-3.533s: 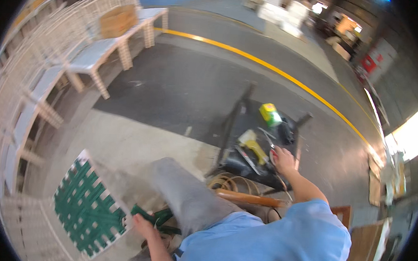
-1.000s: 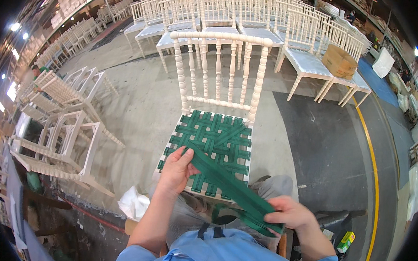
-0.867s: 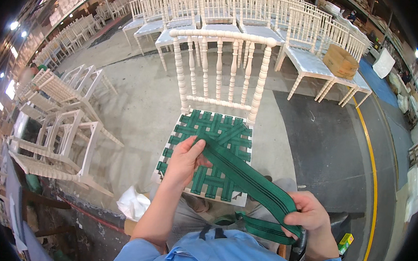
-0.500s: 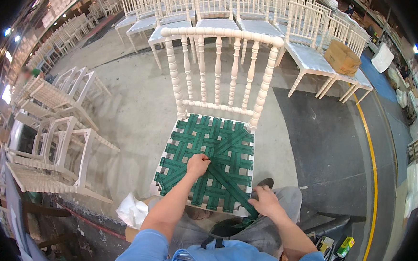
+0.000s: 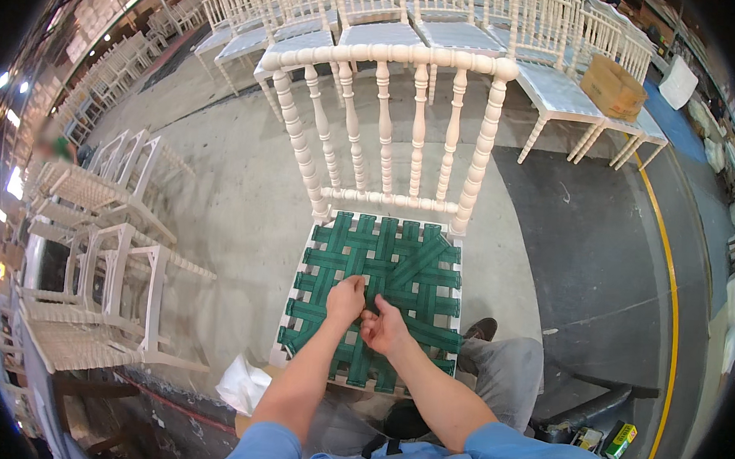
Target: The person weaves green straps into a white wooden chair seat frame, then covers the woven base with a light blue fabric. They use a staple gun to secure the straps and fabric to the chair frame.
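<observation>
A cream chair (image 5: 391, 56) with turned spindles stands in front of me. Green webbing straps (image 5: 333, 237), woven over and under, cover its seat frame, and a diagonal strap (image 5: 420, 262) crosses the weave toward the back right corner. My left hand (image 5: 345, 301) is closed in a pinch on the webbing at the middle of the seat. Right beside it, my right hand (image 5: 385, 326) has its thumb and bent fingers around the strap; the fingertips partly hide what they grip. Another length of strap (image 5: 433, 334) runs from the hands to the right edge of the seat.
Rows of cream chairs (image 5: 459, 35) stand behind, one bearing a brown cardboard box (image 5: 612, 86). More chairs (image 5: 84, 330) lie tipped at my left. White plastic (image 5: 242, 383) is by my left leg; a green and yellow box (image 5: 620, 441) sits among tools at lower right.
My right hand has moved from the seat's front right corner up and left to the middle, next to my left hand. The left hand stays near the same spot on the webbing.
</observation>
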Demonstrator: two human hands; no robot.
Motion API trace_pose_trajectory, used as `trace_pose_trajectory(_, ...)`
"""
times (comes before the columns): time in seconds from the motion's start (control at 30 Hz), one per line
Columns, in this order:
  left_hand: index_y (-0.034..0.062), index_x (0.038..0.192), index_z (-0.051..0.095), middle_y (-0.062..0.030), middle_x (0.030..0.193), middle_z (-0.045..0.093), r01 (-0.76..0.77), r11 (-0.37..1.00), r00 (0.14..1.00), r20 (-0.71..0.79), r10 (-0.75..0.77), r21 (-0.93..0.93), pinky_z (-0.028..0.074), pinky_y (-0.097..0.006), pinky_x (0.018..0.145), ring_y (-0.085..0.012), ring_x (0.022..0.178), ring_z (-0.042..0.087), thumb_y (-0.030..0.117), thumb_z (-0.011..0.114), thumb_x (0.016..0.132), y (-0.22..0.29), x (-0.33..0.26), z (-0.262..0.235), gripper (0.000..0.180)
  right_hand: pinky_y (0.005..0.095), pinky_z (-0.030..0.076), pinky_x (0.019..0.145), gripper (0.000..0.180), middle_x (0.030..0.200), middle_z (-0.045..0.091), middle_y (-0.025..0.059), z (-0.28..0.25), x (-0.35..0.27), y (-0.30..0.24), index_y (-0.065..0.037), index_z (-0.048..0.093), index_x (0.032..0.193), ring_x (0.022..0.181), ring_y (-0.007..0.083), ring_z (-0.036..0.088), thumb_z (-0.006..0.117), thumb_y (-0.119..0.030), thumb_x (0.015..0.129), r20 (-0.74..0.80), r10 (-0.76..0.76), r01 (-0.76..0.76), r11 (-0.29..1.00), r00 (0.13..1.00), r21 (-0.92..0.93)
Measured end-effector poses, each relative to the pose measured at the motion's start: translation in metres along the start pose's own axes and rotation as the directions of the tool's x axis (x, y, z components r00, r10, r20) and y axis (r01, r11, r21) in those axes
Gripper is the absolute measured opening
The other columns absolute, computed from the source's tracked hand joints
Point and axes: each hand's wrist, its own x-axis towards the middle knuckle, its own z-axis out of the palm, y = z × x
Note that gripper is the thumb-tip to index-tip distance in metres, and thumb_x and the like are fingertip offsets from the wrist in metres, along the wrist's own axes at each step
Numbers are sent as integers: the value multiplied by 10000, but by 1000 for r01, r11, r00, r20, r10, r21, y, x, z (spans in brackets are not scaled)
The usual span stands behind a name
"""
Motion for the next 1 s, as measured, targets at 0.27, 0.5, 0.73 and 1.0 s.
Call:
trace_pose_trajectory(0.27, -29, 832, 742, -151, 803, 752, 204, 899, 669, 615, -417, 388, 598, -412, 602, -255, 670, 712, 150, 535, 937, 31, 70, -11, 293, 244, 438, 527, 548, 745, 584, -5, 3, 28, -16, -22, 558, 1038, 575, 93, 508, 584, -569, 1021, 19, 78, -80, 955, 997, 286)
trace_pose_trajectory(0.5, -22, 885, 726, -140, 724, 723, 185, 973, 839, 493, -230, 138, 582, -387, 515, -234, 597, 694, 197, 617, 947, 33, 58, 9, 253, 285, 508, 567, 523, 869, 642, 61, -1, 13, -28, -24, 567, 1068, 652, 145, 590, 609, -543, 1017, 60, 6, -16, 986, 998, 166)
trace_pose_trajectory(0.73, 24, 951, 729, -236, 934, 732, -67, 980, 970, -219, 108, 188, 554, -536, 819, -442, 906, 705, 280, 543, 993, 7, 64, -47, 319, 425, 554, 856, 539, 1163, 678, 135, -39, -95, -47, -76, 604, 1394, 987, 283, 687, 775, -207, 900, 492, -650, 325, -369, 579, -871)
trace_pose_trajectory(1.0, -26, 1005, 717, -284, 969, 717, -31, 991, 927, -366, 77, 131, 536, -526, 823, -483, 948, 682, 235, 545, 1001, 27, 101, -145, 312, 439, 504, 1044, 802, 1341, 631, 215, -121, -131, -72, -6, 347, 1546, 1233, 305, 623, 777, -271, 922, 59, -650, 190, 132, 757, -973)
